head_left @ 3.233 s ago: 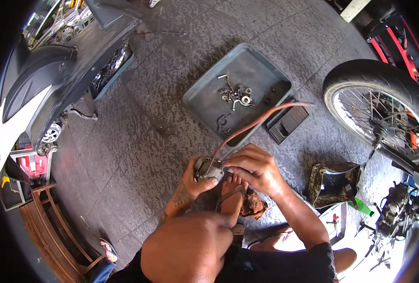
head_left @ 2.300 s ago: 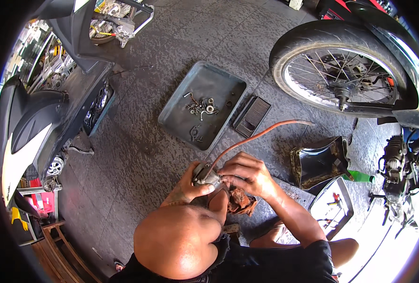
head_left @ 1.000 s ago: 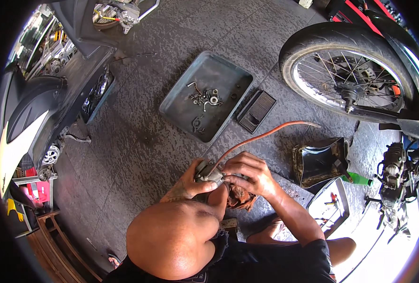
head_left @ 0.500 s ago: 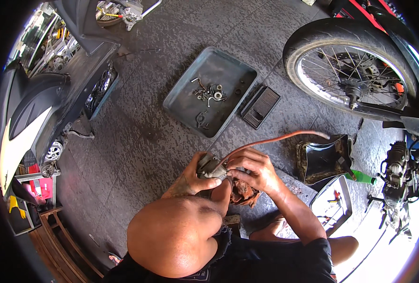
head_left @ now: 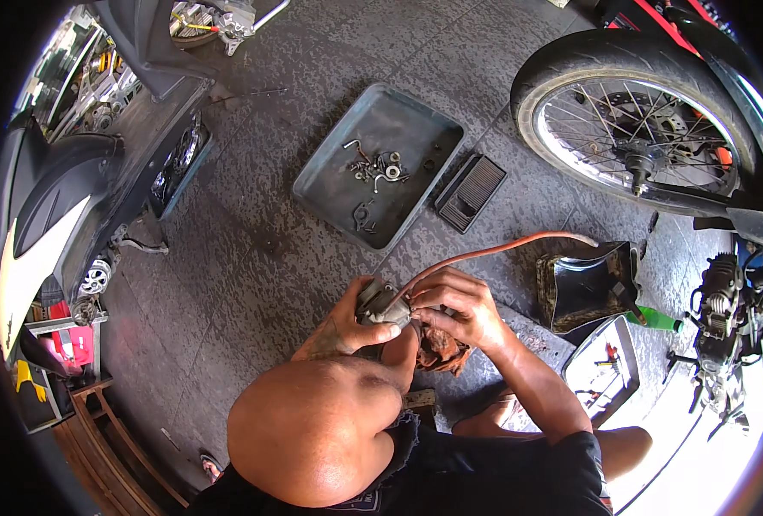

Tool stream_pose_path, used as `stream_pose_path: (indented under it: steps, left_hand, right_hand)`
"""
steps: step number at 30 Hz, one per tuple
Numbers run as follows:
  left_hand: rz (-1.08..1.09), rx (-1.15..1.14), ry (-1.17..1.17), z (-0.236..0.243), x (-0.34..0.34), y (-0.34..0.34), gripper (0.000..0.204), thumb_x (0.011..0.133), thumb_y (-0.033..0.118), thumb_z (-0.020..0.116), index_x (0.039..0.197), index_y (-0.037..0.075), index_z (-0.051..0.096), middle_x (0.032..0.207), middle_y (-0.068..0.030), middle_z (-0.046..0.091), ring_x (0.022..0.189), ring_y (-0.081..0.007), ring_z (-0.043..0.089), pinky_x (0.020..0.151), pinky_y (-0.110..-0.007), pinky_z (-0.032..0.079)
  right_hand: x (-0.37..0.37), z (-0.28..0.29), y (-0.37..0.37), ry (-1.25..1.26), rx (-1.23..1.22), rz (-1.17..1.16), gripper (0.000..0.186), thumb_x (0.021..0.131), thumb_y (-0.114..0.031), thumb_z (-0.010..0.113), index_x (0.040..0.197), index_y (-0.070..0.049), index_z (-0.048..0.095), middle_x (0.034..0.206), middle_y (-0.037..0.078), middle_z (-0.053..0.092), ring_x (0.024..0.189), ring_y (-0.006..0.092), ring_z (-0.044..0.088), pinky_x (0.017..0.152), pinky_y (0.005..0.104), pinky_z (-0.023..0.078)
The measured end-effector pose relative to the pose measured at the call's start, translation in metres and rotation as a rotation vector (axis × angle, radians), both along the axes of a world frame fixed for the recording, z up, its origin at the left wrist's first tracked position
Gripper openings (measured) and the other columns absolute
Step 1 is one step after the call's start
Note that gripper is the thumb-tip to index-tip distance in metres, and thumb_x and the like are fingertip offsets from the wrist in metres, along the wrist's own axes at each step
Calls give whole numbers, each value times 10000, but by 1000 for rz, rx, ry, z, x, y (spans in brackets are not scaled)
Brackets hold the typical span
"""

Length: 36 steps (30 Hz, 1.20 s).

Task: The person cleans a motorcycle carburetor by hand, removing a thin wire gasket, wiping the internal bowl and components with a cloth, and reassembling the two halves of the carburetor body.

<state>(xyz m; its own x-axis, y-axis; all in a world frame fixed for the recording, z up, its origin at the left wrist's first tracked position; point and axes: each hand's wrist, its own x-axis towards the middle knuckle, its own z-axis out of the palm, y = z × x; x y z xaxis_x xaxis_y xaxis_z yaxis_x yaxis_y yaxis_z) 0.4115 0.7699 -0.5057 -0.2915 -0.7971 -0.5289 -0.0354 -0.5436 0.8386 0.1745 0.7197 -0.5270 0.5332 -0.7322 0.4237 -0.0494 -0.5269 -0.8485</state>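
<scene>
A small grey metal part, carburetor-like in shape point(head_left: 385, 304), is gripped above my bent knee by my left hand point(head_left: 344, 325), with the thumb along its near side. An orange-red hose point(head_left: 495, 249) runs from it, curving up and to the right over my right hand point(head_left: 457, 301). The right fingers are pinched together at the carburetor's right side; whatever is between their tips is too small to tell. Just below that hand, a crumpled brown rag point(head_left: 440, 351) lies beside my leg.
Ahead stands a grey tray point(head_left: 317, 176) with bolts, washers and small metal parts. Next to it lies a rectangular air filter point(head_left: 471, 193). A spoked motorcycle wheel point(head_left: 637, 155) fills the upper right; a grimy black box point(head_left: 589, 288) and a white tray point(head_left: 596, 370) sit right. Motorcycle bodywork point(head_left: 67, 189) borders the left.
The hose has shifted slightly, its free end a little higher. Both hands keep their hold on the carburetor nearly unmoved; the whole view has slid slightly.
</scene>
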Motion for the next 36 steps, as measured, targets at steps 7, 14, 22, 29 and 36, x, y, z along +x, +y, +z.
stream_pose_path:
  steps: [7,14,22,29,36]
  left_hand:
    - [-10,14,7,5,0,-1,904,685,273,810,1391,-32,335,1223,-135,527,1161,-217,499,1048,-396,369]
    - [-21,18,10,8,-1,-1,900,686,270,809,1390,-34,337,1218,-138,531,1158,-220,504,1044,-393,373]
    - [-25,23,13,10,0,0,896,688,267,808,1389,-36,339,1213,-141,536,1155,-223,509,1040,-390,378]
    - [-39,23,14,14,-1,-2,892,690,264,807,1388,-37,340,1208,-144,541,1153,-225,514,1036,-387,382]
    - [-41,27,12,12,-1,-2,888,691,261,807,1387,-39,342,1203,-146,545,1150,-227,519,1032,-384,386]
  right_hand:
    - [1,8,5,-23,51,-35,224,793,-125,777,996,-70,699,1005,81,687,805,239,648,681,359,553]
    - [1,8,6,-3,-82,-61,205,791,-105,768,976,-47,701,973,86,681,895,279,661,763,391,556]
    - [-7,29,0,-14,-28,-123,169,800,-122,775,934,-34,722,918,103,713,910,280,676,787,393,541]
    - [-6,22,-13,-103,174,-172,154,792,-66,778,921,-3,720,893,110,716,858,257,663,766,383,517]
    - [-2,20,-8,-127,223,-147,179,817,-104,770,969,-21,727,924,94,713,847,250,658,739,366,516]
